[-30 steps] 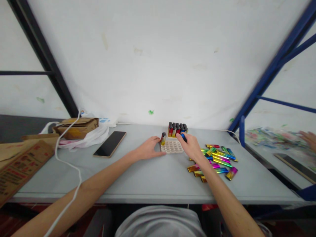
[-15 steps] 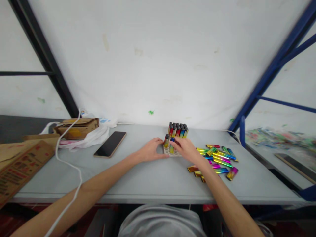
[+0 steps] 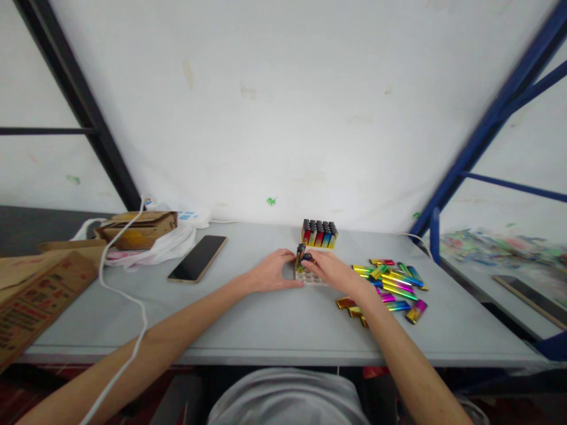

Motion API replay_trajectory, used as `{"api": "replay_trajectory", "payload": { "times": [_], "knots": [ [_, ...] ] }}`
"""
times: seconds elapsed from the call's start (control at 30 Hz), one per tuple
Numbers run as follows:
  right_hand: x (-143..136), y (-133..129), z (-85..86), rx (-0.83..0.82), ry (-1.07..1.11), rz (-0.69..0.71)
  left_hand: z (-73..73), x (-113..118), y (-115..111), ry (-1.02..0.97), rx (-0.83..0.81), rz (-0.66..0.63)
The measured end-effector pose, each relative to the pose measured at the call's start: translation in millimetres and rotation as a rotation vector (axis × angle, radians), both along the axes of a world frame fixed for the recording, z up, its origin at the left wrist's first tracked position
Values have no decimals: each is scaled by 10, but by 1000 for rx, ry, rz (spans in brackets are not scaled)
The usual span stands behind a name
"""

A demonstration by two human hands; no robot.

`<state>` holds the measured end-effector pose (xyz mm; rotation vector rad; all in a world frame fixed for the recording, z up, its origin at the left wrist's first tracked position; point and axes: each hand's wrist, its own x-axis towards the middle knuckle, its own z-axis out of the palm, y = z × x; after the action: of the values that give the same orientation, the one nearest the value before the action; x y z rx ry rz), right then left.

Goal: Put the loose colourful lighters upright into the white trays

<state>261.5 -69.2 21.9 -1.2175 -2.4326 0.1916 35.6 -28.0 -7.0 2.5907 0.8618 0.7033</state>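
A pale tray with small compartments (image 3: 315,277) lies on the table, with a few upright lighters (image 3: 300,254) along its left side. My left hand (image 3: 272,271) spans that side, thumb at the front corner and fingers at the back, gripping the tray. My right hand (image 3: 330,268) reaches over from the right, its fingers closed on a dark-topped lighter (image 3: 306,257) low among the compartments. The fingers hide most of that lighter's body. Behind the tray stands a tight block of black-topped, colourful lighters (image 3: 319,234).
Shiny metallic lighters (image 3: 396,286) lie in a loose heap beside my right forearm. To the left are a phone (image 3: 198,258), a plastic bag (image 3: 177,248), an opened carton (image 3: 142,230) and a cardboard box (image 3: 48,289). A white cable (image 3: 104,277) hangs across my left forearm.
My right hand has lowered the lighter and tipped or shifted it left, toward the standing ones. The tray has moved slightly right and nearer. My left hand stays about where it was.
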Motion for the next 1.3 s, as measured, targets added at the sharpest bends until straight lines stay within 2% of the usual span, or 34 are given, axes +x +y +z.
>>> {"api": "replay_trajectory", "payload": {
  "times": [0.17,0.27,0.47,0.57,0.67,0.8,0.93,1.1,1.3],
  "knots": [
    [-16,-35,-6,16,-118,-143,24,2,-9,-14,-2,-31],
    [41,-52,36,-51,-109,-135,13,-10,26,-12,2,-17],
    [456,-198,347,-274,-20,-2,-44,-119,196,16,24,74],
    [703,-400,439,-214,-24,-68,-52,-171,245,42,40,126],
    [892,-690,297,-52,-80,-197,-51,-186,253,47,46,133],
    [1073,-1049,-142,64,-235,-335,-55,-178,249,23,52,122],
    [1156,-1108,-454,94,-248,-388,-59,-177,257,14,52,119],
    [1110,-797,-528,180,-177,-419,-43,-183,252,16,55,122],
    [1018,-504,-425,239,-128,-322,-18,-184,237,26,43,125]
  ]
}}
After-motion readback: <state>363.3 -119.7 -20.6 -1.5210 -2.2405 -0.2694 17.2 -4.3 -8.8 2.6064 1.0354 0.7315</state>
